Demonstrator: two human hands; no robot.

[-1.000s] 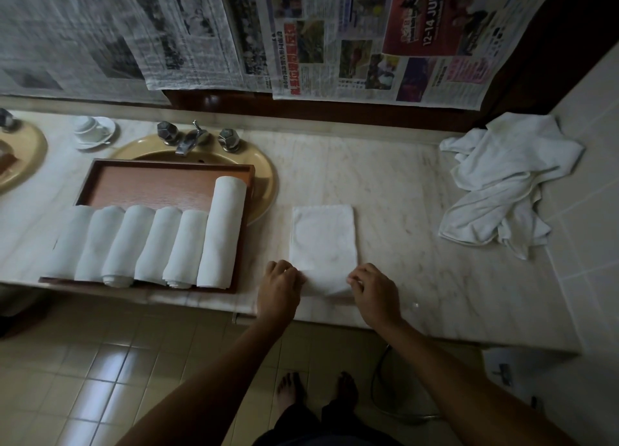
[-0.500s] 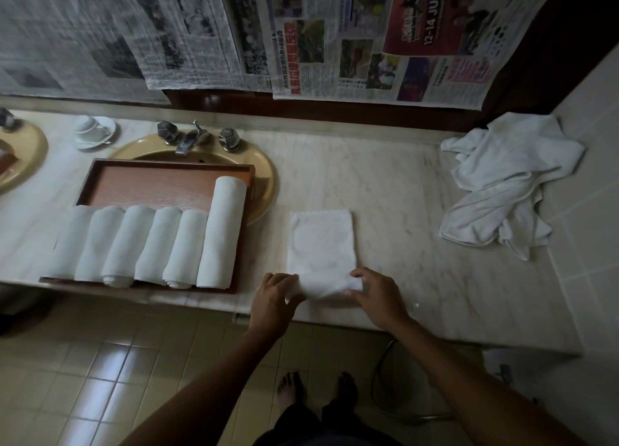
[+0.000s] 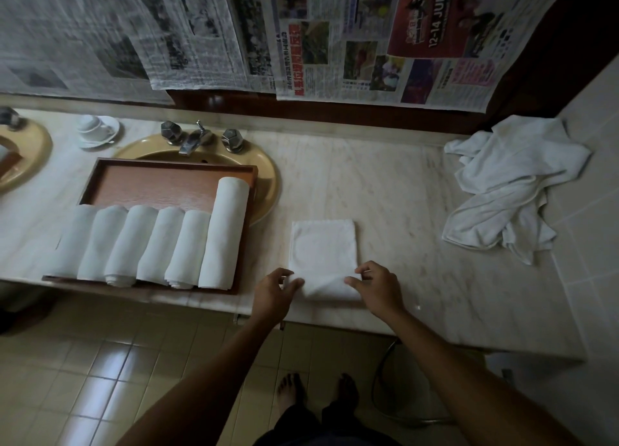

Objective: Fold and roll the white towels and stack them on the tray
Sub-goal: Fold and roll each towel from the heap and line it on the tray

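A folded white towel lies flat on the marble counter, its near end turned up into the start of a roll. My left hand pinches that rolled end at its left corner. My right hand pinches it at the right corner. A brown wooden tray sits over the sink to the left and carries several rolled white towels side by side along its near edge. The rightmost roll is longer than the others.
A heap of loose white towels lies at the counter's right end against the tiled wall. A yellow basin with a metal tap sits under the tray. A white cup and saucer stand behind, left. Newspapers hang above.
My hands have lifted the towel's near edge and turned it forward into a small roll. The towel has shifted slightly toward the counter's front edge.
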